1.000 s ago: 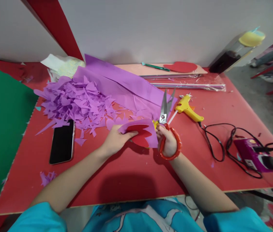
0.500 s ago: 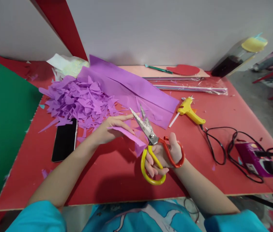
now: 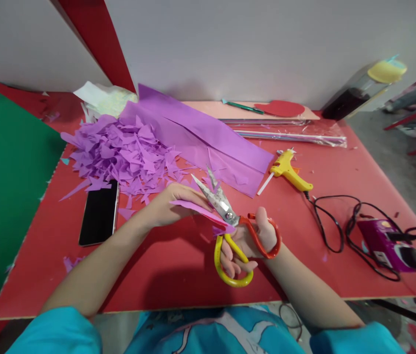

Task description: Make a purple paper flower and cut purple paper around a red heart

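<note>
My right hand (image 3: 250, 238) is wrapped through the handles of a pair of scissors (image 3: 226, 211), one handle yellow and the other red. The blades are parted and point up and to the left. Held in my left hand (image 3: 174, 201) is a strip of purple paper (image 3: 204, 211), reaching across to the scissors near their pivot. The fingertips of that hand are partly hidden behind the strip and the blades. Beyond it lies a heap of purple paper scraps (image 3: 119, 152), beside larger purple sheets (image 3: 208, 135).
A phone (image 3: 99, 214) lies partly under the scraps. To the right are a yellow glue gun (image 3: 289, 169), its black cord, and a purple power box (image 3: 385, 246). Wrapped sticks (image 3: 292, 137) and a bottle (image 3: 363, 88) stand toward the wall; a green board (image 3: 9, 196) is at left.
The left fingers, stretched past the blades earlier, have drawn in and bent. The purple strip has shifted right against the scissors, and the blades have dipped slightly down and left.
</note>
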A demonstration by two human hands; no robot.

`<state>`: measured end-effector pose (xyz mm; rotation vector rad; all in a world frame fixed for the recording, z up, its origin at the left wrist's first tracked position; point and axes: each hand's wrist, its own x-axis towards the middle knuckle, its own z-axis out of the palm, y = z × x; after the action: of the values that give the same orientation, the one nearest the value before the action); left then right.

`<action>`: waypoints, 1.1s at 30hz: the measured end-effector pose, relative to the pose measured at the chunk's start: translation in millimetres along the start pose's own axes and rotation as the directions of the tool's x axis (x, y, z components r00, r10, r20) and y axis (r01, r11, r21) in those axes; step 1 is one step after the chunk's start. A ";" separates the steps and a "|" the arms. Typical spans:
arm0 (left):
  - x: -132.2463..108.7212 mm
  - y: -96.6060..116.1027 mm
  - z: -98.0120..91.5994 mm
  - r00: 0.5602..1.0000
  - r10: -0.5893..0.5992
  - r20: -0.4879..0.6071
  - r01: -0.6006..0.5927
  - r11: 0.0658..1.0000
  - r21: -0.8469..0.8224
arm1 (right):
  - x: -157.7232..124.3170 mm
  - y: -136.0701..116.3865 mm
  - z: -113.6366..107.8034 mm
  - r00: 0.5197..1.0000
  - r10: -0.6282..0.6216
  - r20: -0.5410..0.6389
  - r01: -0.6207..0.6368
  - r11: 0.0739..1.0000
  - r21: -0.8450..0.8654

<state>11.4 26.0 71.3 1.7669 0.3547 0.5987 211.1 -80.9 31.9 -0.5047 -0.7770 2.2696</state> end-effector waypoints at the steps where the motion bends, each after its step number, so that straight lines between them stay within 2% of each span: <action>1: 0.1 1.3 0.7 1.000 -0.006 -0.002 0.006 1.000 -0.009 | -0.5 -0.3 0.2 0.999 -0.015 -0.032 0.014 1.000 -0.022; 5: 0.3 4.3 1.8 0.996 -0.079 -0.040 0.079 0.997 0.008 | -2.5 -0.6 0.9 0.992 -0.058 -0.112 0.050 0.996 -0.080; 11: -0.4 3.5 -4.7 0.979 -0.169 -0.114 0.179 0.980 0.083 | -1.8 2.0 -4.1 0.993 -0.014 -0.117 0.009 0.999 -0.042; 16: -1.5 10.6 -16.0 0.981 -0.162 -0.105 0.178 0.969 0.171 | 0.2 1.9 -3.6 0.998 0.054 0.035 -0.056 0.997 0.048; 21: -4.5 16.4 -25.5 0.988 -0.118 -0.101 0.138 0.965 0.223 | 1.4 2.8 -1.2 0.969 -0.002 0.248 -0.039 0.986 0.161; 23: -6.3 15.3 -29.1 0.982 -0.144 -0.126 0.174 0.943 0.284 | 1.8 2.5 -2.2 0.956 -0.006 0.293 -0.044 0.986 0.163; 27: -9.1 12.3 -36.2 0.938 -0.264 -0.225 0.334 0.859 0.387 | 2.4 -1.3 -4.5 0.972 -0.037 0.232 0.008 0.992 0.126; 31: -9.8 13.0 -39.7 0.909 -0.276 -0.313 0.396 0.807 0.439 | 3.4 -5.5 -4.2 0.994 -0.097 0.054 0.093 0.993 0.074; 33: -9.4 14.6 -37.9 0.898 -0.292 -0.329 0.413 0.816 0.404 | 5.1 -6.0 -4.3 0.983 -0.175 -0.059 0.177 0.983 0.041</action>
<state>-18.7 47.5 90.6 2.0079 1.0633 0.4896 212.7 -72.0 31.9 -0.4571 -0.7115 2.0965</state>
